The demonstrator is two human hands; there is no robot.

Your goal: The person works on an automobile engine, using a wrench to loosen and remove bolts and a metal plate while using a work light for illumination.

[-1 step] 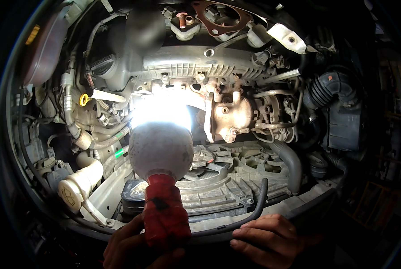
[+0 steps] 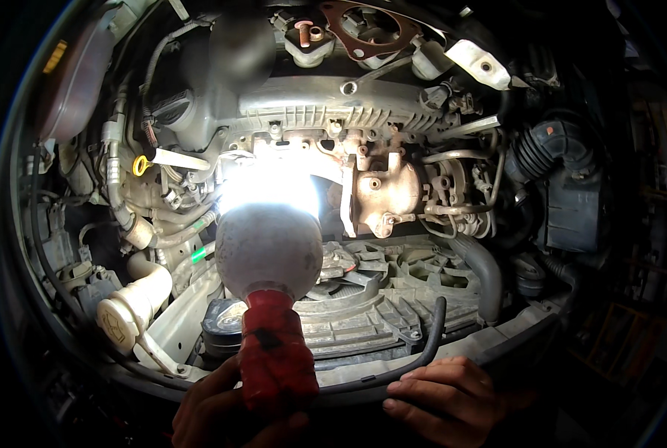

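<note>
My left hand [image 2: 210,411], low in the view, is closed round the red, tape-wrapped handle [image 2: 276,362] of a lit work lamp. The lamp's white bulb [image 2: 268,250] points up into an engine bay, and its glare hides the part of the engine behind it. To the right, my right hand [image 2: 444,396] lies over the front edge with fingers stretched out and nothing in them, close to a thin black hose [image 2: 436,332]. Beyond the lamp sits a rusty, tan cast-metal housing [image 2: 385,190] with a flange, under the silvery engine cover [image 2: 303,97].
A brown ring-holed gasket [image 2: 409,37] and a copper-coloured bolt [image 2: 303,33] lie on top of the engine. A yellow dipstick ring [image 2: 141,166] and a cream filler cap [image 2: 115,322] are at left. A fan shroud [image 2: 371,306] spans the front, with a ribbed black duct [image 2: 546,149] at right.
</note>
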